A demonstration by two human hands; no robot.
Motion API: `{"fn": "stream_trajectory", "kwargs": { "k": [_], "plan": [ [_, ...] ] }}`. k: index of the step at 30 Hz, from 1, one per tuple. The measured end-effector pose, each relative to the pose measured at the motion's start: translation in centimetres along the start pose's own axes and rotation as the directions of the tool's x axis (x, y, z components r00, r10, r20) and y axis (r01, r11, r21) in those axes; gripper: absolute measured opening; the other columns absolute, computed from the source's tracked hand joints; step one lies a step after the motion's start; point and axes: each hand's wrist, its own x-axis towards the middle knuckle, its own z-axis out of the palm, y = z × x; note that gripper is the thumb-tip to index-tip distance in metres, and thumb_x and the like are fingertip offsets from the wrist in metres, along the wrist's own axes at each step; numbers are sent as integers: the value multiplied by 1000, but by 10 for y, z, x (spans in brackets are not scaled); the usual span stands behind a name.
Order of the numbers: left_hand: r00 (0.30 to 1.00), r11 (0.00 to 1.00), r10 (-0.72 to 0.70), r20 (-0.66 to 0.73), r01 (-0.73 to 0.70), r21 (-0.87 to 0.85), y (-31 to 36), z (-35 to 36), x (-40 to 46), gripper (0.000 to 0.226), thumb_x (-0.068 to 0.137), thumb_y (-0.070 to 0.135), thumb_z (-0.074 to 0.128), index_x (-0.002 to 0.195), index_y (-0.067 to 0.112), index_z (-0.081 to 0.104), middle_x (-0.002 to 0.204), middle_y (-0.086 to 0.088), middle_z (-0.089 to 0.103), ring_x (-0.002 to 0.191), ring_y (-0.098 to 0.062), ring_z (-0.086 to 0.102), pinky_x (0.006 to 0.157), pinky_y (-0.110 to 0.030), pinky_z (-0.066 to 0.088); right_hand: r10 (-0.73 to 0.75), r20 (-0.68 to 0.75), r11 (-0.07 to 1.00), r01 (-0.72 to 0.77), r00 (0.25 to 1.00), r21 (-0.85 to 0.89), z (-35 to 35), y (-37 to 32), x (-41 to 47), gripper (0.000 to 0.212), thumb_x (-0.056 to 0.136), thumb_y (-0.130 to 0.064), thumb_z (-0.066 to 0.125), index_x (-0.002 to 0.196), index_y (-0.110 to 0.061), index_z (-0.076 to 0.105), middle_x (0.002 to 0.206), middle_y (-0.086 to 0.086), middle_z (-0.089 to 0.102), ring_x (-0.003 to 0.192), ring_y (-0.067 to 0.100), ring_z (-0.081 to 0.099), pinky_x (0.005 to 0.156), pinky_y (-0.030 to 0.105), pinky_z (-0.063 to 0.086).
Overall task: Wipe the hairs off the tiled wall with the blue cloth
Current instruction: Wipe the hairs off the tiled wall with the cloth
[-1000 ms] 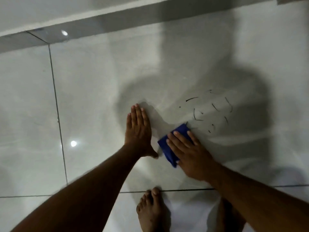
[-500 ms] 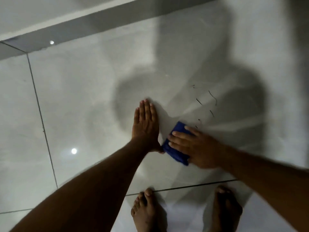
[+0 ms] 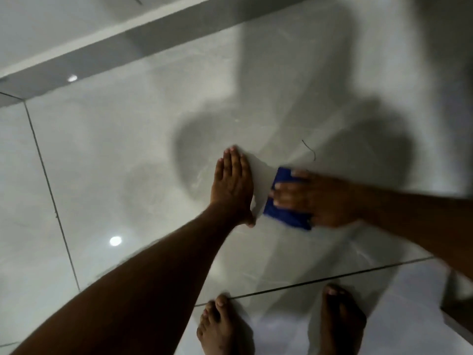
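Note:
The grey glossy tiled wall (image 3: 128,155) fills the view. My right hand (image 3: 317,198) presses the folded blue cloth (image 3: 281,201) flat against the tile, fingers spread over it and pointing left. One thin dark curved hair (image 3: 310,149) clings to the tile just above the cloth. My left hand (image 3: 233,183) lies flat on the wall with fingers together, a short gap left of the cloth, holding nothing. The picture is a little blurred around the right hand.
Dark grout lines (image 3: 48,185) divide the large tiles. A pale ledge (image 3: 128,37) runs across the top. My two bare feet (image 3: 222,329) stand on the floor below the wall's bottom joint (image 3: 332,278). A dark object (image 3: 458,303) sits at the lower right edge.
My right hand has swept the cloth across the patch of hairs; several hairs seen earlier are gone and one remains above the cloth. My left hand stays flat on the wall.

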Motion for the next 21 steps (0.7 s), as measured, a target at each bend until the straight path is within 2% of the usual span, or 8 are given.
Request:
{"fn": "stream_trajectory", "kwargs": {
  "k": [3,7,9,12,15,17,19,21],
  "plan": [
    [1000,1000,4,-22,-4,-12,-3,7,2,168,38,62,89,145,-6,-22,155,-32,-24,144,-44,-22,121,-51,-5,398,-141,912,-408,906,-44,-4,69,27,77,89,-46,49,152,-12,22,158,15,31,147,32,25,117,53,16],
    [999,999,31,-34,-30,29,-9,9,-2,169,38,69,85,143,-5,-24,155,-30,-25,144,-43,-22,121,-51,-5,865,-118,502,-841,487,205,-2,11,56,83,87,-47,45,154,-9,15,162,16,18,150,33,12,118,56,9],
    [999,999,31,-32,-30,26,-8,8,-2,168,38,68,86,144,-6,-21,155,-31,-24,145,-43,-21,121,-51,-4,772,-76,634,-759,631,149,8,-49,31,86,86,-47,47,155,-9,11,163,16,14,150,34,7,119,57,9],
    [999,1000,21,-31,-20,17,-6,8,-1,169,37,68,86,143,-4,-25,154,-30,-27,144,-43,-23,120,-50,-7,201,44,979,-202,979,29,8,-41,-27,84,87,-49,45,155,-13,12,165,8,8,151,28,3,120,53,10],
    [999,1000,19,-46,-18,11,-8,11,1,172,33,70,85,143,-5,-23,155,-30,-24,145,-43,-22,118,-49,-11,155,-51,987,-156,987,-36,7,36,-19,75,87,-44,51,151,-12,26,162,3,18,150,21,10,118,46,13],
    [997,999,33,-68,-32,20,-11,12,2,173,31,74,83,144,-4,-22,156,-29,-21,146,-42,-19,118,-48,-11,626,-142,779,-625,767,55,3,52,12,80,87,-45,52,153,-12,21,161,11,22,149,29,16,118,51,12],
    [995,998,57,-84,-54,42,-17,12,-2,171,31,79,78,144,-3,-22,158,-28,-18,147,-40,-17,118,-46,-12,919,-130,394,-886,373,243,1,21,48,82,87,-48,46,154,-10,16,162,15,18,150,32,12,118,54,6],
    [988,998,64,-143,-61,26,-24,16,-11,166,36,83,72,146,-4,-17,159,-28,-13,148,-39,-14,119,-46,-10,953,-53,300,-911,298,283,0,-34,66,84,88,-50,44,154,-7,15,162,17,15,150,33,8,117,56,4]
  ]
}}
